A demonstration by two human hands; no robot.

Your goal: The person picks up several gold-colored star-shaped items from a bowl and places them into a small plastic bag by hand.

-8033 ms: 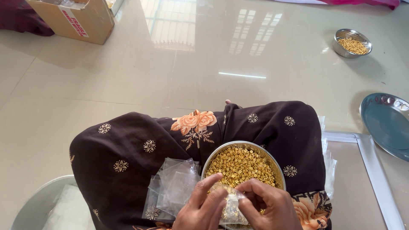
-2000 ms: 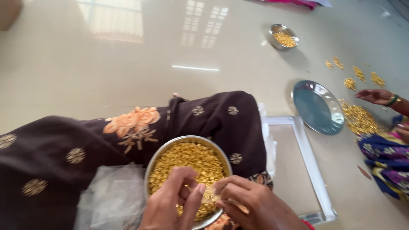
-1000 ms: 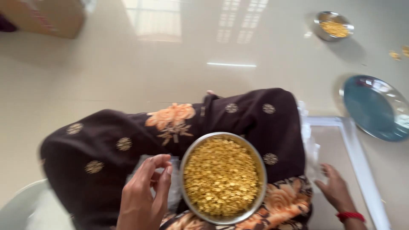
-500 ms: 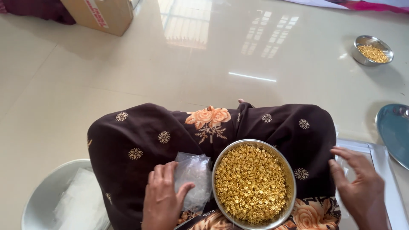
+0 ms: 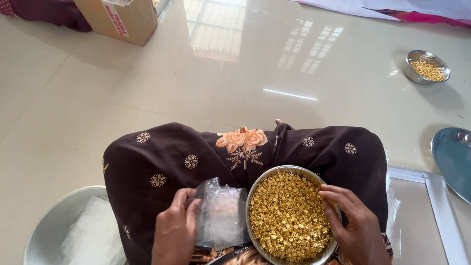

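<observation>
A round steel bowl (image 5: 304, 171) full of small golden beads (image 5: 287, 216) rests on my lap, on dark brown cloth with a flower print (image 5: 186, 157). My right hand (image 5: 351, 225) lies on the bowl's right rim, fingers over the beads. My left hand (image 5: 176, 233) grips the left edge of a small clear plastic bag (image 5: 223, 216) that lies on the cloth just left of the bowl.
A white basin (image 5: 54, 225) with white plastic in it sits at lower left. A cardboard box (image 5: 122, 19) stands at the far left. A small steel bowl of beads (image 5: 426, 66) is far right, a steel plate (image 5: 454, 159) right, a white frame (image 5: 436, 196) beside my knee.
My right hand has come in from the frame on the right onto the bowl's rim. My left hand stays on the plastic bag. Earlier both hands were together over the bowl.
</observation>
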